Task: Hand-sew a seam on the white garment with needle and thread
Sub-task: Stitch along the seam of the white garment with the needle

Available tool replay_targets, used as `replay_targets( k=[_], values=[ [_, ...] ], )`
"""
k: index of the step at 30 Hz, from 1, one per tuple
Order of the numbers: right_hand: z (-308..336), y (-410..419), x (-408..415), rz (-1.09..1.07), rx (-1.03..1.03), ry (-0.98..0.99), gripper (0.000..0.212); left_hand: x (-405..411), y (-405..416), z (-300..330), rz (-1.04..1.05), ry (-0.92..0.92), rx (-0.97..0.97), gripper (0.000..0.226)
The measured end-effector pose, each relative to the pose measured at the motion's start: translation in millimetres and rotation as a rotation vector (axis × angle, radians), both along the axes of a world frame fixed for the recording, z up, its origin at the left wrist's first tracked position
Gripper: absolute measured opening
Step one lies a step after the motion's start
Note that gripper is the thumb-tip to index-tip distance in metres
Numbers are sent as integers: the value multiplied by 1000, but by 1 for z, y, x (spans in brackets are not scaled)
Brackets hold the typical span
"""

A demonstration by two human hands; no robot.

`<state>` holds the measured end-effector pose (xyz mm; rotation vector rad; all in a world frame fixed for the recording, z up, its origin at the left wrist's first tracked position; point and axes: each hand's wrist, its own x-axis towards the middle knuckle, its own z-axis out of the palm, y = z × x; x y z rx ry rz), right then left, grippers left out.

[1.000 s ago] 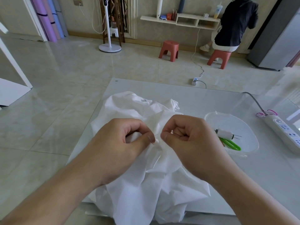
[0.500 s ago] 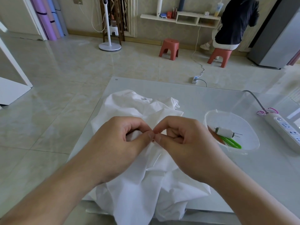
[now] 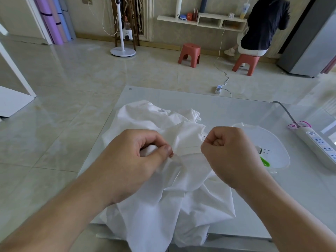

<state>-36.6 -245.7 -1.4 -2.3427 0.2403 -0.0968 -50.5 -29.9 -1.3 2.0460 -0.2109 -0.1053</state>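
Observation:
A crumpled white garment [image 3: 163, 197] lies on the glass table [image 3: 236, 110] and hangs over its near edge. My left hand [image 3: 134, 160] pinches a fold of the cloth between thumb and fingers. To its right, my right hand [image 3: 231, 153] is curled into a fist and pinches a thin needle [image 3: 206, 138], whose tip points up and left. A faint thread [image 3: 192, 146] runs from that hand back toward the cloth near my left thumb.
A clear plastic bowl [image 3: 278, 142] right of my right hand holds a thread spool with needles and a green tool. A white power strip [image 3: 320, 144] lies at the table's right edge. A person sits on a red stool [image 3: 245, 63] far back; another stool [image 3: 189, 54] stands beside.
My right hand has pulled away to the right from my left thumb, drawing the needle and thread out of the cloth. My left hand keeps its pinch on the fold.

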Motion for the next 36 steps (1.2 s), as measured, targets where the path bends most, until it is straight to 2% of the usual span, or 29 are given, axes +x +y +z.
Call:
replay_targets(
  k=[4,7,9,12,15,20,25,29,33,36],
  values=[
    [-1,-2,3,-63,-118,46,11,1,2,-1,-2,-3,-3,20],
    [0,-4,4,-26,-171,76,13,0,1,0,4,0,-1,22],
    [2,-2,1,94,-87,19,17,0,1,0,3,2,-1,22],
    [7,8,-7,303,183,-41,16,1,-1,-1,-3,0,-3,19],
    [8,18,-13,406,210,-53,14,2,-2,-1,-19,-21,17,20],
    [2,14,-10,343,160,-58,22,1,-2,-1,-10,-21,9,20],
    [0,4,-2,216,186,-89,25,2,0,-2,-9,-9,-1,20],
    [1,1,-2,202,188,-68,25,1,0,-2,-12,-6,5,23],
    [3,-2,-2,237,347,-48,21,3,2,-2,-3,-27,-7,19],
    [9,-3,-4,275,449,-38,9,5,6,-3,37,-53,-79,15]
  ],
)
